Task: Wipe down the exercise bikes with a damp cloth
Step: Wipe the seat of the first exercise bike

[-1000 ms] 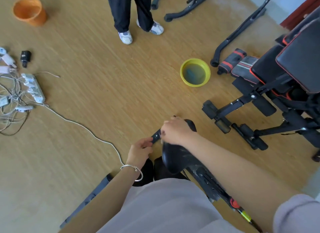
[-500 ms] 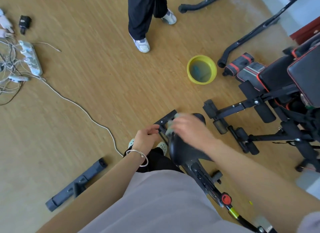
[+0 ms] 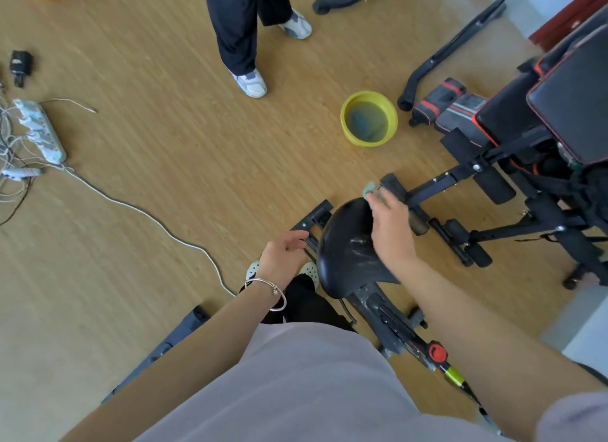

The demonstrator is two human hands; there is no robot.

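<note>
Exercise bike (image 3: 393, 326) with a black padded saddle (image 3: 345, 247) stands on the wooden floor (image 3: 164, 145), directly below the camera. Right hand (image 3: 391, 231) holds a pale green cloth (image 3: 370, 188) against the saddle's far tip. Left hand (image 3: 283, 257) grips a black metal bracket (image 3: 316, 215) beside the saddle. 1 round yellow basin (image 3: 392, 125) of water sits beyond.

Bike (image 3: 388, 320): black frame with a red knob, standing on the floor; its black saddle (image 3: 345, 250) points away, whitish streaks across its top; cloth (image 3: 369, 189): pale green, bunched, lying on the saddle's nose under the right hand (image 3: 391, 231), one tuft poking out past the fingers (image 3: 378, 202).
</note>
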